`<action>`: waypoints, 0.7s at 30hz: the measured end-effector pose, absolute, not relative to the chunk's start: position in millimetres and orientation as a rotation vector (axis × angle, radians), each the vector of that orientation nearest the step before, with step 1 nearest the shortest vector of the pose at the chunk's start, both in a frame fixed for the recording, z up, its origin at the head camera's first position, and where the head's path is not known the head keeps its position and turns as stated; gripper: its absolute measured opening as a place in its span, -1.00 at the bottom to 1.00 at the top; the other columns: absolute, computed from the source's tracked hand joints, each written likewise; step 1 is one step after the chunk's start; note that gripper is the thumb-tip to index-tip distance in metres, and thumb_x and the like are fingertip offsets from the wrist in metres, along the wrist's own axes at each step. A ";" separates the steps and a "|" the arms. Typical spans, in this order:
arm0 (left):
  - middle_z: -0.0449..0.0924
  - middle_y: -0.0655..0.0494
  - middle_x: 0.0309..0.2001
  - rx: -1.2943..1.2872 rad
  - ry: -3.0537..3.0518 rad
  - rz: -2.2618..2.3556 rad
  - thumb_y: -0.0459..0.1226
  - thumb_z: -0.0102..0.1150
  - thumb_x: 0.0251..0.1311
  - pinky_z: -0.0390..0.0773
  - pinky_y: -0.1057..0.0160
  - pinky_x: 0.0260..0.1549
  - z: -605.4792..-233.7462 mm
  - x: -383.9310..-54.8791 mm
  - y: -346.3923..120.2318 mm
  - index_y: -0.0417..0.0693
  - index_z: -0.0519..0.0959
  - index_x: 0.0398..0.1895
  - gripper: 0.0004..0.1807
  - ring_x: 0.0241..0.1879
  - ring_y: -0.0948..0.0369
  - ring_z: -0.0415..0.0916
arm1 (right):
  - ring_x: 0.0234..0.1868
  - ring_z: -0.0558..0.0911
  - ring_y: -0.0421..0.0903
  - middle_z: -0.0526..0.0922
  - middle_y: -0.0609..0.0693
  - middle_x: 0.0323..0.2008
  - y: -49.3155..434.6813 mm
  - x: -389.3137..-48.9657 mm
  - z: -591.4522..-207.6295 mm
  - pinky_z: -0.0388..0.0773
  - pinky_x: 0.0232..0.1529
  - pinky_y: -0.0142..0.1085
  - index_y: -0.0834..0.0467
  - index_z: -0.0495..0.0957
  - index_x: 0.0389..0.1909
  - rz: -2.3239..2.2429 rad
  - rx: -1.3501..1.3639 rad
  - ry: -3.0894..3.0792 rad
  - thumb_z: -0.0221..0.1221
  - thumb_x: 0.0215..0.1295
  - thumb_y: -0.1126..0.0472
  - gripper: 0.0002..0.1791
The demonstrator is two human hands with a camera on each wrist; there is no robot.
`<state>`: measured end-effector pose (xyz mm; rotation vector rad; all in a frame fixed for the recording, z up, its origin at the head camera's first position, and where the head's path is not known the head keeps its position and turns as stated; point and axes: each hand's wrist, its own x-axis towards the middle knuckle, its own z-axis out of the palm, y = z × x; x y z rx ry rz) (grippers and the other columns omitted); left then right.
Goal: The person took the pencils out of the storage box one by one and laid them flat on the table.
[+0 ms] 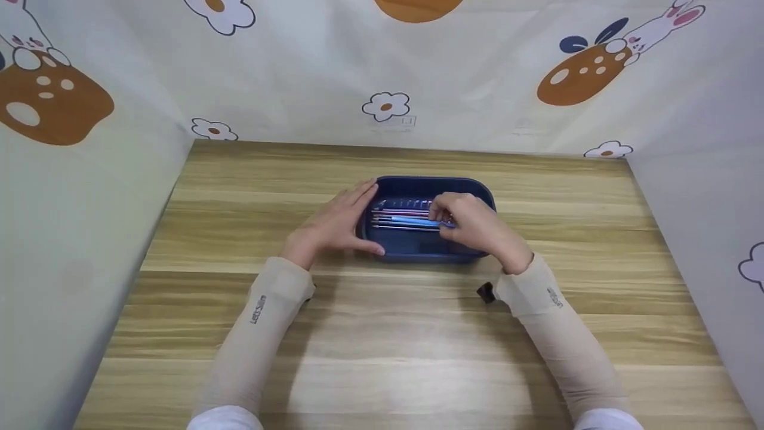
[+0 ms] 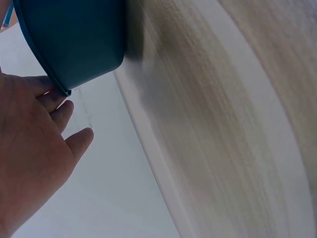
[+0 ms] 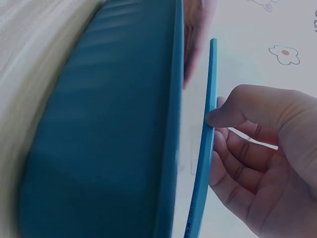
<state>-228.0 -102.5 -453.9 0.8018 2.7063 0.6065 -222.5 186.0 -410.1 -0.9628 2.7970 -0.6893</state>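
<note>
Person's 2 hands at work over a dark blue rectangular box (image 1: 427, 258) on a wood-grain table (image 1: 388, 352). L hand (image 1: 337, 226) spans the box's L end: fingers spread & fairly straight along the outside, thumb apart from them at the near L corner; it touches the box but isn't clamped on it. R hand (image 1: 477, 224), over the box's R half, pinches a light blue pencil (image 3: 204, 148) btwn thumb & index finger; thumb pad presses its side, other fingers curl just behind. That pencil runs lengthwise w/ the box, above its interior in the head view; R wrist view shows it past the rim, w/ tiny dark lettering near its lower end. Below it, a few thin pencils (image 1: 385, 227) lie side by side inside the box, ends toward the L; exact no. unclear, as R hand covers part. Both arms wear beige sleeves (image 1: 259, 316) w/ dark lettering. Behind the table: pale backdrop (image 1: 298, 77) w/ white flowers, rabbits & orange-brown shapes.
</note>
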 end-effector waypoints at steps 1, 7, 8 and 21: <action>-0.33 0.07 0.65 0.805 2.709 0.600 0.42 0.33 -0.13 -0.22 0.04 0.61 -453.7 -228.1 -102.3 -0.01 -0.23 0.63 0.42 0.63 0.10 -0.34 | -0.30 0.60 -0.05 0.68 0.03 -0.28 187.7 -221.9 -409.3 0.62 -0.25 -0.23 0.22 0.64 -0.24 -0.693 -0.971 2.800 0.25 0.10 0.44 -0.81; -0.33 0.07 0.65 0.812 2.719 0.574 0.45 0.30 -0.15 -0.21 0.05 0.62 -453.7 -228.5 -101.9 -0.01 -0.24 0.63 0.43 0.63 0.12 -0.34 | -0.31 0.59 -0.07 0.67 0.04 -0.30 197.9 -219.2 -406.5 0.61 -0.27 -0.24 0.24 0.63 -0.27 -0.704 -1.010 2.816 0.24 0.06 0.46 -0.81; -0.33 0.08 0.65 0.811 2.721 0.569 0.45 0.30 -0.15 -0.21 0.05 0.61 -453.9 -228.7 -102.0 0.00 -0.24 0.63 0.43 0.63 0.12 -0.34 | -0.32 0.58 -0.07 0.67 0.05 -0.31 199.5 -218.9 -406.2 0.61 -0.27 -0.25 0.24 0.63 -0.28 -0.706 -1.014 2.818 0.24 0.06 0.47 -0.81; -0.34 0.07 0.65 0.821 2.721 0.581 0.46 0.28 -0.15 -0.21 0.02 0.61 -454.1 -227.9 -103.3 -0.01 -0.23 0.63 0.43 0.63 0.07 -0.33 | -0.30 0.57 -0.06 0.67 0.07 -0.27 218.7 -213.6 -404.4 0.60 -0.26 -0.22 0.23 0.61 -0.27 -0.698 -0.949 2.819 0.24 0.08 0.47 -0.81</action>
